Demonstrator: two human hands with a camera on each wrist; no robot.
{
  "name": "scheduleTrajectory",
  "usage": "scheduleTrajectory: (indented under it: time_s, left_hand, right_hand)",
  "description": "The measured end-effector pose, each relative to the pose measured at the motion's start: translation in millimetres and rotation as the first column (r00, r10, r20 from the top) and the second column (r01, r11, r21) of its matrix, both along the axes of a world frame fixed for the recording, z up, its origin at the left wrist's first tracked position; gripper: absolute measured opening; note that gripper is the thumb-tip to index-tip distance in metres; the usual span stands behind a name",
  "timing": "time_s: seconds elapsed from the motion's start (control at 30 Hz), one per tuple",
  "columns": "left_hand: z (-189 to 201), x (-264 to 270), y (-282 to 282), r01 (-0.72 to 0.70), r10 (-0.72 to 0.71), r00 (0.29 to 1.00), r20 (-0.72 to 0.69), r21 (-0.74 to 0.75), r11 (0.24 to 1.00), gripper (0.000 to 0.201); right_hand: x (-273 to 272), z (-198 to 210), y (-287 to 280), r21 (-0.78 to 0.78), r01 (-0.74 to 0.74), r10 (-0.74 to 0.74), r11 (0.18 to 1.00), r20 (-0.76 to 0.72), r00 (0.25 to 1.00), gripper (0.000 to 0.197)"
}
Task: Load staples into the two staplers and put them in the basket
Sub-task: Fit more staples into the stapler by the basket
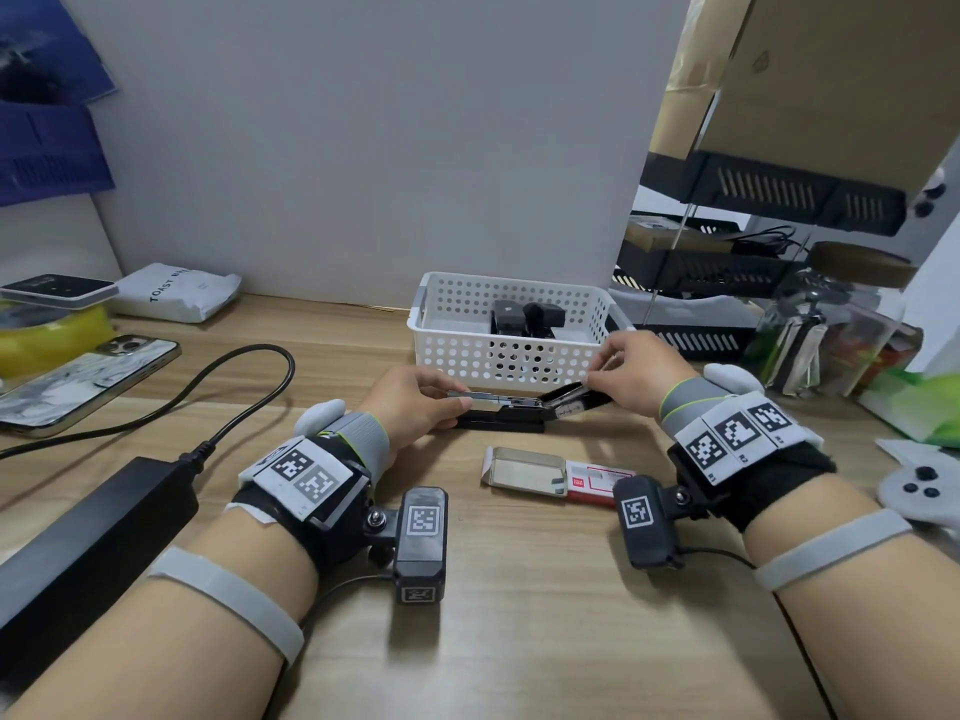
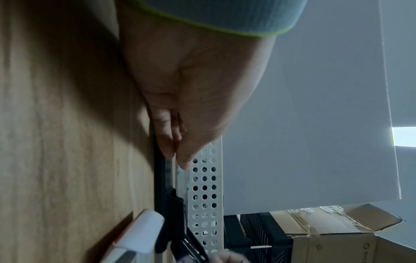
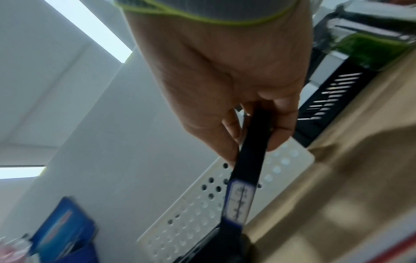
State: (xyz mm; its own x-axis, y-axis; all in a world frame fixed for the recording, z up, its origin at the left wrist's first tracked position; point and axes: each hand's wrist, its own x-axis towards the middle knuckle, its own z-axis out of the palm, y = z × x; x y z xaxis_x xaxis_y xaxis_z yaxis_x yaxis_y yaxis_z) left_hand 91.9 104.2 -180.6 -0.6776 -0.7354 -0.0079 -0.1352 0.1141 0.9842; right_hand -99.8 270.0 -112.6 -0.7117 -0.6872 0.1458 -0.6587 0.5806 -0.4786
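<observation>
Stapler [image 1: 511,407] lies opened between both hands: left [image 1: 415,402] pinches magazine, right [image 1: 631,374] grips lid.

Head view: looks forward and down from above the desk, behind both forearms; left hand [image 1: 415,402] and right hand [image 1: 636,374] sit mid-frame, the white basket [image 1: 511,350] just beyond the fingers.
Left wrist view: rolled sideways, very near the left hand [image 2: 191,89], looking along the palm to the fingertips; desk on the palm's far side, basket wall [image 2: 206,192] past the thumb.
Right wrist view: tilted, close under the right hand [image 3: 225,80], aimed along the fingers and upward.
Shared: all three catch the open stapler [image 1: 519,405] and the basket.
</observation>
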Motion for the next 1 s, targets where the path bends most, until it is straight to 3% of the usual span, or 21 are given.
scheduleTrajectory:
  time_s: [0.13, 0.23, 0.3, 0.37, 0.47, 0.53, 0.6, 0.73, 1.0]
  left_hand:
    - [1.0, -0.5, -0.1, 0.008, -0.008, 1.0, -0.002, 0.012, 1.0, 0.013]
    - [2.3, 3.3, -2.1, 0.039, -0.039, 0.999, 0.019, 0.017, 0.999, 0.01]
    - [3.4, 5.9, -4.8, 0.038, -0.037, 0.999, -0.014, 0.079, 0.996, 0.016]
    - [6.5, 6.8, -4.9, 0.021, 0.012, 0.99, -0.141, 0.234, 0.972, 0.023]
    - [12.8, 4.2, -1.5, 0.004, 0.092, 0.967, -0.236, 0.377, 0.926, 0.019]
    - [11.8, 2.4, -2.3, 0.002, 0.079, 0.974, -0.213, 0.356, 0.934, 0.029]
    - [8.5, 1.1, -3.7, 0.007, 0.044, 0.984, -0.174, 0.287, 0.958, 0.033]
    - [1.3, 0.1, -4.8, 0.008, 0.01, 0.994, -0.112, 0.157, 0.988, 0.02]
    - [0.1, -0.7, -7.8, -0.021, 0.026, 0.997, -0.071, 0.078, 0.997, 0.011]
  right_hand:
    - [23.2, 8.7, -14.3, -0.192, -0.145, 0.13, 0.971, -0.091, 0.987, 0.021]
    - [40.6, 10.8, -29.2, -0.188, -0.286, 0.263, 0.94, -0.136, 0.955, 0.031]
    - [46.6, 10.6, -39.2, -0.119, -0.339, 0.321, 0.933, -0.143, 0.936, 0.03]
    - [52.1, 10.0, -46.8, -0.004, -0.371, 0.367, 0.929, -0.137, 0.92, 0.025]
    - [60.0, 4.9, -56.5, 0.27, -0.399, 0.443, 0.876, -0.124, 0.888, 0.023]
    - [62.2, 0.1, -63.0, 0.393, -0.403, 0.476, 0.826, -0.104, 0.873, 0.022]
    - [60.7, -0.4, -65.2, 0.422, -0.417, 0.487, 0.805, -0.07, 0.871, 0.02]
    - [55.0, 0.3, -63.0, 0.485, -0.404, 0.488, 0.776, -0.055, 0.871, 0.027]
    - [50.1, -1.5, -58.6, 0.584, -0.359, 0.527, 0.728, -0.141, 0.838, 0.047]
